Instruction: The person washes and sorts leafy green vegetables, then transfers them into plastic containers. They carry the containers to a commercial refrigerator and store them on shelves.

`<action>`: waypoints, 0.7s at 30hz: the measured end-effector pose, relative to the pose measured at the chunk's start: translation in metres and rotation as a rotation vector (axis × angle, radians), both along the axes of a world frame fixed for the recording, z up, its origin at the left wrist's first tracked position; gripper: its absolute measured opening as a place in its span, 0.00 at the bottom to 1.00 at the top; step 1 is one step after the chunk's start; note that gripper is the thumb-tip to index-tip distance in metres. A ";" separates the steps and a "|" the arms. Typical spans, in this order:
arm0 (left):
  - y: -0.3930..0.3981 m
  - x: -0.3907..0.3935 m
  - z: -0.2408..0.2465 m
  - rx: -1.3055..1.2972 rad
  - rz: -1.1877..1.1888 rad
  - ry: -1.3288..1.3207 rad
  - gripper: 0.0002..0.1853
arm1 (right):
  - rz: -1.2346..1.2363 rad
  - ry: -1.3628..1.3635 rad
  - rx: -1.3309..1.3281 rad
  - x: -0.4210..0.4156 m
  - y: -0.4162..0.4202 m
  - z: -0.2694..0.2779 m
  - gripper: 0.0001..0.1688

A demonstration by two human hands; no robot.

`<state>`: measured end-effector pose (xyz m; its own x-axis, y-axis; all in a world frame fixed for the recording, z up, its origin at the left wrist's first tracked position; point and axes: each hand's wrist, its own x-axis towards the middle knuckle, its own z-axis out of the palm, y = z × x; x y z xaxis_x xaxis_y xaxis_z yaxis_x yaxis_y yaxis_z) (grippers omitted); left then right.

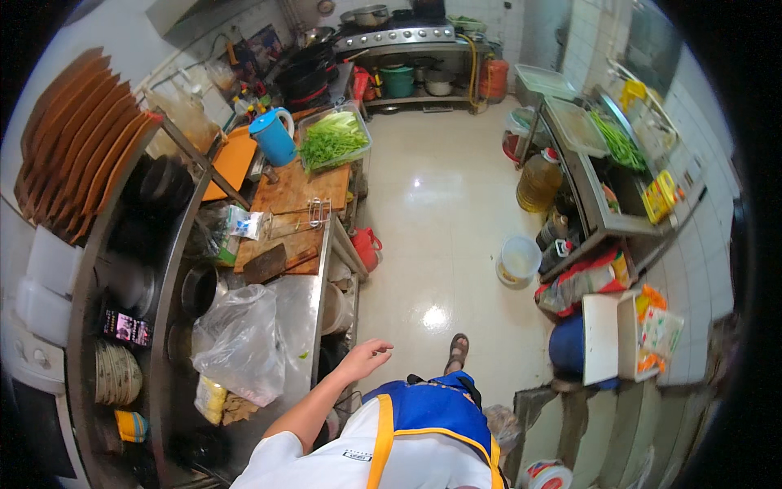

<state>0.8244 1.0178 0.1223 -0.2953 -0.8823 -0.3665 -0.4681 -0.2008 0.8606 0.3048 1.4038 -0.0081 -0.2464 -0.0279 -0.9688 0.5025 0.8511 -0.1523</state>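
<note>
My left hand [366, 359] hangs in the air just off the edge of the steel counter [296, 305], fingers loosely extended and holding nothing. My right hand is out of view. On the counter nearest my left hand lies a crumpled clear plastic bag [244, 342]. Beyond it, a cleaver [265, 264] with a wooden handle rests on a wooden cutting board [299, 189]. Wire tongs or a rack-like utensil [316, 213] lie across that board. At the far end stand a blue electric kettle [274, 137] and a clear plastic tub [368, 142] of leafy celery [335, 137].
Pale floor tiles [421, 244] run ahead towards a gas range [397, 38]. On the right are a white bucket [518, 261], an oil jug [539, 181] and a steel sink [623, 189]. An open foam box [629, 342] stands nearer. Left shelves hold stacked plates [116, 373].
</note>
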 end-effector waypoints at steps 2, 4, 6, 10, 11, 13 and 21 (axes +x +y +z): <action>-0.046 -0.016 -0.004 0.036 0.033 0.003 0.16 | 0.029 0.007 -0.085 -0.044 -0.089 -0.011 0.20; -0.086 -0.031 -0.006 0.069 0.042 -0.001 0.17 | 0.149 0.086 -0.152 -0.093 -0.199 -0.024 0.20; -0.134 -0.034 0.001 0.107 0.092 0.014 0.17 | 0.316 0.332 -0.011 -0.130 -0.351 -0.048 0.18; -0.192 -0.014 -0.032 0.105 0.240 0.049 0.18 | 0.827 0.542 -0.640 -0.102 -0.658 -0.042 0.16; -0.206 -0.006 -0.040 0.123 0.276 0.048 0.18 | 0.611 0.349 -0.693 -0.080 -0.726 -0.041 0.13; -0.234 0.010 -0.043 0.161 0.391 0.003 0.18 | 0.665 0.357 -0.773 0.017 -0.852 -0.007 0.20; -0.397 0.117 -0.110 0.150 0.655 0.050 0.20 | 1.177 0.252 -1.174 0.334 -1.110 0.070 0.18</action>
